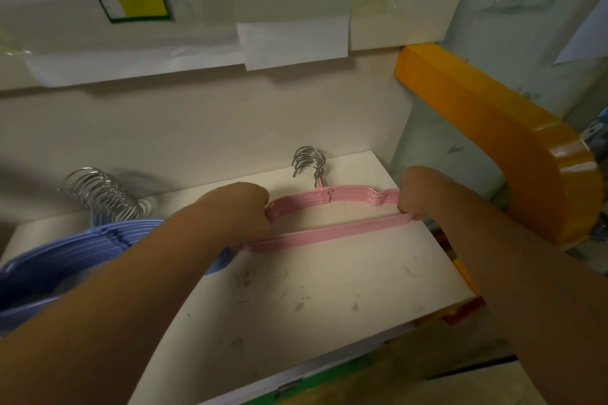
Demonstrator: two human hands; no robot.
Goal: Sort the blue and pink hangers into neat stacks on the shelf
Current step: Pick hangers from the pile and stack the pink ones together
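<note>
Left hand (241,212), right hand (415,192) clenched.

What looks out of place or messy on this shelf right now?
Nothing much. The pink hangers are bunched evenly between both hands, the blue hangers lie stacked at left. Only dirt smudges mark the shelf.

Two hanger stacks: one pink stack (332,217), one blue stack (82,250) (individual hangers uncountable).

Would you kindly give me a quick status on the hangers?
Both hands, left and right, gripping the pink hangers by their ends, on the shelf. Blue hangers stacked at left. Nothing in the way.
</note>
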